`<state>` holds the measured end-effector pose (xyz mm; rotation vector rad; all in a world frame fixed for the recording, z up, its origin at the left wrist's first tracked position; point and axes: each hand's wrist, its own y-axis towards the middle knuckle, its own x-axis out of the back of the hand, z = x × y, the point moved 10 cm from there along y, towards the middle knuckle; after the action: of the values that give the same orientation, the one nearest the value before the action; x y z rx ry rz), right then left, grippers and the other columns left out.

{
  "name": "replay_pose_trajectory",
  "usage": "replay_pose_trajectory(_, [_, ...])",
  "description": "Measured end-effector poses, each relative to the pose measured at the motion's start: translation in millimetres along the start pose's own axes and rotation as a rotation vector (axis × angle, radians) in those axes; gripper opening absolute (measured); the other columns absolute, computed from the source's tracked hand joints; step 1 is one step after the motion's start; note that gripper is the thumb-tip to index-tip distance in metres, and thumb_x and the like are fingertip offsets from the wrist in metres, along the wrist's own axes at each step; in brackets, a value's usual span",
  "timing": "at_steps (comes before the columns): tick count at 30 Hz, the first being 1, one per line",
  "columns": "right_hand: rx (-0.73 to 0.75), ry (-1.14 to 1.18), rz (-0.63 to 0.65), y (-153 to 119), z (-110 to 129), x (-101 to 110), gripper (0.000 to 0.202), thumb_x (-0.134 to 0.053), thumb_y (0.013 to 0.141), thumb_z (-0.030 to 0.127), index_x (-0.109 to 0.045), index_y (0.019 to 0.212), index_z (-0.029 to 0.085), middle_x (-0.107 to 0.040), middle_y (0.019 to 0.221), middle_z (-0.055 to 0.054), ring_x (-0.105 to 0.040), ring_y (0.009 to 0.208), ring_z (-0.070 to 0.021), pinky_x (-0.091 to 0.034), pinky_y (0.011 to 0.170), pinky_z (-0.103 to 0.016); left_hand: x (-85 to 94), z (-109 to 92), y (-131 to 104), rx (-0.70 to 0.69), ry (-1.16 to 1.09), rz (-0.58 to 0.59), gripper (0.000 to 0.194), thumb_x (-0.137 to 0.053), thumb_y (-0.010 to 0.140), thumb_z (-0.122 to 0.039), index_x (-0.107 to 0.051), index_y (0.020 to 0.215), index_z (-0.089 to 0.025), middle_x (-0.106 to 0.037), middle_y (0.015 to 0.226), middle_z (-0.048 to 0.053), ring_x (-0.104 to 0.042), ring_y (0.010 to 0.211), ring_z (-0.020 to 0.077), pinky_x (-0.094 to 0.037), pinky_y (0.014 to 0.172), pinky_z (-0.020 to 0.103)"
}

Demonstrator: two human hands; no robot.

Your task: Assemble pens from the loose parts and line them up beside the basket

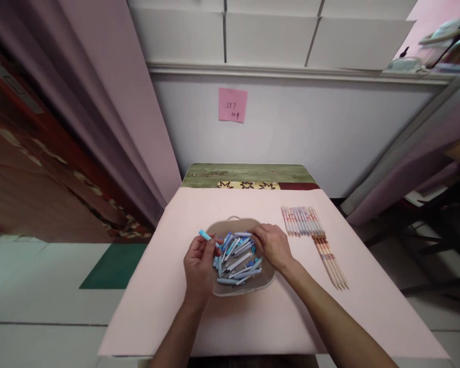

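Note:
A beige basin (263, 282) holds a jumble of blue, white and lavender pen parts (239, 261), some like barrels and some like short caps. At its left side, my left hand (201, 260) is closed around a pen piece with a bright light-blue end (204, 234); the rest of the piece is partly behind the fingers. My right hand (272, 244) reaches over the basin's right rim. Its fingertips close at the end of a lavender pen barrel (243, 234) near the top of the pile.
A row of patterned pens (302, 221) lies side by side at the right of the pink-covered table (168, 306). Below it, several cream pens with brown ends (330, 263) lie slanted. A pink note (233, 105) is stuck to the white wall behind.

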<state>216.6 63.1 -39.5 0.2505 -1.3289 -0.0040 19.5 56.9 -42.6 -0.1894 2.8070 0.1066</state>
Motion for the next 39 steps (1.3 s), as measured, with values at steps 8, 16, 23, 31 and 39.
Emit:
replay_pose_trajectory(8, [0.049, -0.050, 0.076, 20, -1, -5, 0.024, -0.045, 0.096, 0.031, -0.067, 0.096, 0.023, -0.068, 0.094, -0.004, -0.057, 0.094, -0.0171, -0.026, 0.096, -0.033, -8.6, 5, 21, 0.072, -0.076, -0.001, 0.019, -0.073, 0.072, -0.024, -0.066, 0.088, -0.016, -0.070, 0.078, 0.004, -0.056, 0.057, 0.0097, -0.045, 0.058, 0.021])
replay_pose_trajectory(16, [0.212, -0.144, 0.188, 6, 27, -21, 0.020, -0.048, 0.091, 0.018, -0.065, 0.081, 0.020, -0.068, 0.080, -0.003, -0.057, 0.084, -0.0189, -0.009, 0.106, -0.046, -0.8, 8, 22, 0.311, -0.287, -0.062, 0.019, -0.072, 0.073, -0.024, -0.066, 0.088, -0.013, -0.068, 0.075, 0.004, -0.056, 0.057, 0.0083, -0.047, 0.056, 0.019])
replay_pose_trajectory(23, [0.109, -0.084, 0.276, -7, 20, -18, 0.015, -0.052, 0.088, 0.022, -0.066, 0.083, 0.021, -0.070, 0.087, -0.004, -0.059, 0.090, -0.0199, -0.014, 0.103, -0.044, 11.6, 9, 18, 0.463, -0.394, -0.134, 0.013, -0.068, 0.076, -0.016, -0.068, 0.087, -0.011, -0.068, 0.075, 0.007, -0.058, 0.058, 0.0088, -0.050, 0.054, 0.018])
replay_pose_trajectory(31, [0.104, -0.084, 0.355, -10, 40, -11, 0.018, -0.053, 0.085, 0.023, -0.070, 0.079, 0.022, -0.071, 0.090, -0.007, -0.061, 0.091, -0.0226, -0.027, 0.095, -0.042, 8.1, 13, 19, 0.519, -0.428, -0.128, 0.009, -0.060, 0.082, -0.012, -0.068, 0.086, -0.009, -0.069, 0.079, 0.008, -0.059, 0.056, 0.0084, -0.053, 0.054, 0.019])
replay_pose_trajectory(39, [0.140, -0.006, 0.415, 14, 85, -31, 0.025, -0.050, 0.085, 0.019, -0.074, 0.090, 0.020, -0.073, 0.093, -0.010, -0.066, 0.084, -0.0216, -0.042, 0.069, -0.027, 8.3, 5, 11, 0.535, -0.444, -0.099, 0.012, -0.057, 0.082, -0.004, -0.067, 0.088, -0.009, -0.072, 0.086, 0.011, -0.065, 0.064, 0.0109, -0.056, 0.062, 0.021])
